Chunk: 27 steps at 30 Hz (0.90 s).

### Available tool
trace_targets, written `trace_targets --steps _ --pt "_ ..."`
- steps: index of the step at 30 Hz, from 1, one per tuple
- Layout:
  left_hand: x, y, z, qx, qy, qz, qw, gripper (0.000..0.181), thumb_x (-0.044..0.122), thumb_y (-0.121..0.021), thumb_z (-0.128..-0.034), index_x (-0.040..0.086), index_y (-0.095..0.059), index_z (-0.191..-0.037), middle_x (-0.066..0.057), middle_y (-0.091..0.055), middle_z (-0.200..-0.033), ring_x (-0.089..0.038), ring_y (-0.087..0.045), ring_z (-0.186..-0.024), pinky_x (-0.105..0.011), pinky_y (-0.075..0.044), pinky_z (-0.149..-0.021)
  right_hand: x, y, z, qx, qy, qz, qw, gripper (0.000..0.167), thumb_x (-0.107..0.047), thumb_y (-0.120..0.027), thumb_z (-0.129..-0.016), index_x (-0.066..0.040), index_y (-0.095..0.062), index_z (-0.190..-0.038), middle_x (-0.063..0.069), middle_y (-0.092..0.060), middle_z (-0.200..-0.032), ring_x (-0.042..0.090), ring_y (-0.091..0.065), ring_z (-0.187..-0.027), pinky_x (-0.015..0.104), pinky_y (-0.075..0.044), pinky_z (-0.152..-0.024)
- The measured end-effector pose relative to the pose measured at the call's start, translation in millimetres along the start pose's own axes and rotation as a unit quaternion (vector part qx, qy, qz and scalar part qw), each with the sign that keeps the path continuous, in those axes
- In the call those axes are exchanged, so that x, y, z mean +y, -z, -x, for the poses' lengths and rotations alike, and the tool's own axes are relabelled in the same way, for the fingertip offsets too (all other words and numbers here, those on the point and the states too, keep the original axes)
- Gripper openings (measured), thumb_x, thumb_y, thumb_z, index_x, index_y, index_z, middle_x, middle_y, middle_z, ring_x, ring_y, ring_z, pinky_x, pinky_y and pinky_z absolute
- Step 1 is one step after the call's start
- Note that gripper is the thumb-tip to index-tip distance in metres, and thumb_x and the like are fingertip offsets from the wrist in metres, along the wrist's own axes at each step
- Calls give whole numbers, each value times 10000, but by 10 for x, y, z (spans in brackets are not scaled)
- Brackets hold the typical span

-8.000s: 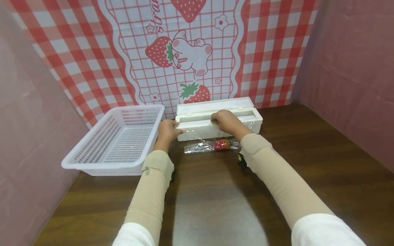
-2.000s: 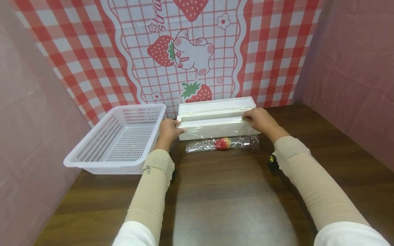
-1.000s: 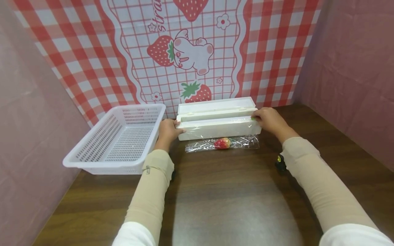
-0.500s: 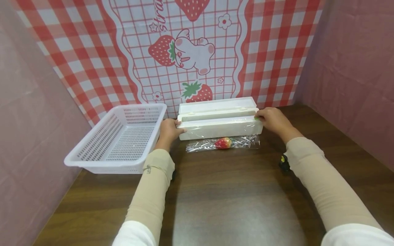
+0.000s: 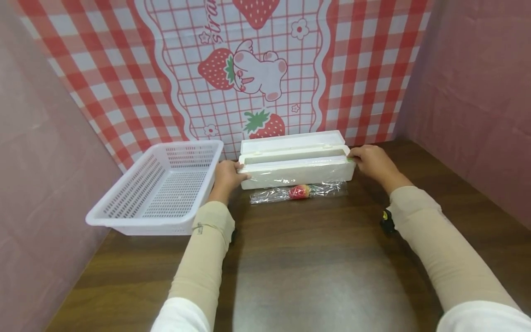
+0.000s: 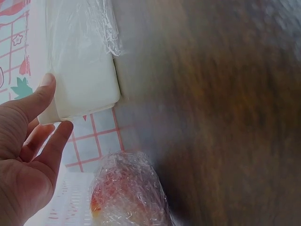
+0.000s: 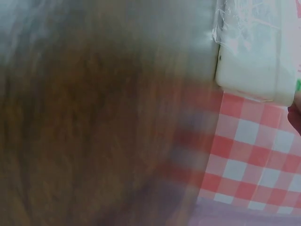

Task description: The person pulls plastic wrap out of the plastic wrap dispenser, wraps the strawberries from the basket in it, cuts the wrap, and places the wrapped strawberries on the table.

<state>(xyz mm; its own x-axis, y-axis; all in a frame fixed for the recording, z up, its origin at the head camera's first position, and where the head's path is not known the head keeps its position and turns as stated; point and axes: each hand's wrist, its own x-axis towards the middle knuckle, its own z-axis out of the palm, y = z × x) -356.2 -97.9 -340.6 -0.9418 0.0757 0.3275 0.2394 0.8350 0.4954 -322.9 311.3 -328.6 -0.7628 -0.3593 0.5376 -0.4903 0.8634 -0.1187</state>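
A long white cling film dispenser box [image 5: 296, 174] stands at the back of the table with its lid [image 5: 292, 142] tipped up. My left hand [image 5: 226, 179] grips its left end, thumb in front and fingers behind. My right hand [image 5: 371, 161] is at the right end, pinching a small green slide cutter [image 5: 351, 159], mostly hidden by the fingers. Clear cling film [image 5: 269, 194] hangs over the front and lies on the table. On it rests a red and yellow fruit [image 5: 299, 192]. In the left wrist view, a film-wrapped red and yellow fruit [image 6: 127, 193] sits near my left wrist.
A white plastic basket [image 5: 151, 221] stands left of the box, close to my left forearm. Behind hangs a red checked strawberry cloth [image 5: 365, 83]. Pink cloth walls flank the brown wooden table [image 5: 315, 258].
My right hand has slid the green cutter from the middle of the box to its right end. The left hand stays on the left end. The film's right edge has shifted slightly.
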Motion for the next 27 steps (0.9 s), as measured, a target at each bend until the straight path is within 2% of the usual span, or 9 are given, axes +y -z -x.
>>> trace_targets --steps 3,6,10,12,15,18,21,24,27 --pt "7 0 -7 13 -1 -18 10000 494 290 -849 -752 32 -694 -1144 -154 -681 -1135 -323 -634 -1039 -373 -471 -958 2 -9 4 133 -13 46 9999 157 112 -659 -807 39 -719 -933 225 -698 -889 396 -644 -801 552 -513 -793" --pt "25 4 -15 86 -44 10 10000 493 290 -848 -752 28 -696 -1140 -146 -683 -1134 -318 -639 -1030 -369 -474 -953 -10 4 -2 148 -186 53 9997 152 100 -663 -815 36 -716 -943 224 -699 -905 401 -642 -820 555 -510 -817" --pt "21 6 -1 49 -31 143 9999 492 270 -848 -755 16 -692 -1146 -151 -682 -1135 -306 -644 -1017 -364 -484 -933 -69 30 -36 -237 -430 11 9988 158 84 -652 -821 67 -703 -969 241 -687 -949 406 -622 -880 557 -490 -866" --pt "-4 6 27 -34 53 272 9996 489 248 -847 -758 9 -687 -1153 -158 -677 -1143 -303 -642 -1031 -362 -486 -936 -117 32 -59 -450 -388 -12 9982 172 74 -651 -814 93 -690 -980 255 -676 -972 416 -608 -928 557 -471 -891" --pt "-41 8 56 -148 128 408 9990 475 230 -839 -767 19 -685 -1163 -152 -679 -1151 -294 -643 -1026 -363 -492 -933 -185 31 -90 -523 -251 9 9983 196 50 -678 -795 107 -681 -983 253 -658 -973 420 -578 -975 550 -449 -918" --pt "-74 8 75 -196 138 542 9982 453 232 -833 -774 39 -692 -1159 -136 -690 -1138 -274 -650 -988 -360 -508 -905 -269 -14 -92 -417 -5 -61 9991 154 31 -691 -791 79 -685 -937 211 -651 -900 388 -580 -905 529 -473 -862" --pt "-77 8 71 -176 121 690 9974 437 234 -835 -772 40 -702 -1139 -139 -699 -1111 -274 -652 -971 -362 -514 -893 -415 -104 -74 -611 364 -351 9968 103 32 -713 -781 40 -696 -882 146 -651 -828 306 -583 -781 480 -514 -762" --pt "-53 10 56 -149 129 756 9969 444 235 -835 -772 21 -699 -1137 -160 -694 -1115 -294 -652 -1007 -372 -512 -910 -648 -226 -68 -1021 930 -590 9887 137 38 -744 -751 14 -704 -881 111 -664 -838 266 -610 -765 447 -535 -735" --pt "-21 6 45 -139 214 842 9961 461 227 -833 -771 2 -689 -1146 -180 -685 -1125 -316 -642 -1039 -383 -506 -925 -900 -350 -119 -1271 1582 -589 9774 205 18 -782 -717 1 -704 -906 104 -659 -878 273 -633 -817 439 -539 -756"
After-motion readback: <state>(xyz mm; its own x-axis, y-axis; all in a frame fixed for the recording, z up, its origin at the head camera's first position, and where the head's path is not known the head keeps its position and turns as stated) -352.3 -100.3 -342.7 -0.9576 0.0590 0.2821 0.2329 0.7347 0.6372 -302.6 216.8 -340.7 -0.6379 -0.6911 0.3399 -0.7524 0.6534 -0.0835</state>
